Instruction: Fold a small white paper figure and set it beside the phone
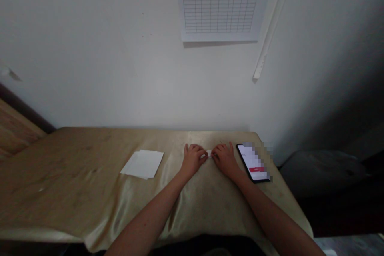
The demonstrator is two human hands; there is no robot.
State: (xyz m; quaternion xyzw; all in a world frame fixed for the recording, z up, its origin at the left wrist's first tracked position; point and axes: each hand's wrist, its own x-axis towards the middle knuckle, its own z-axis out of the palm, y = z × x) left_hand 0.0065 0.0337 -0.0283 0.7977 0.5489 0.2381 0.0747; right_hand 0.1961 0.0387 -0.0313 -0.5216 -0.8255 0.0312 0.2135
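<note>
Between my two hands is a small piece of white paper, mostly covered by the fingers. My left hand pinches its left side between thumb and fingertips. On the opposite side, my right hand grips the paper in the same way. Both hands rest low over the gold cloth, close together. How the paper is folded cannot be made out. A small stack of white paper sheets lies to the left of my left hand, its edges slightly fanned.
A smartphone with a lit screen lies right of my right hand. Gold satin cloth with wrinkles covers the table. Behind stands a white wall with a printed chart and a white cable strip. A dark bag-like shape is beyond the right edge.
</note>
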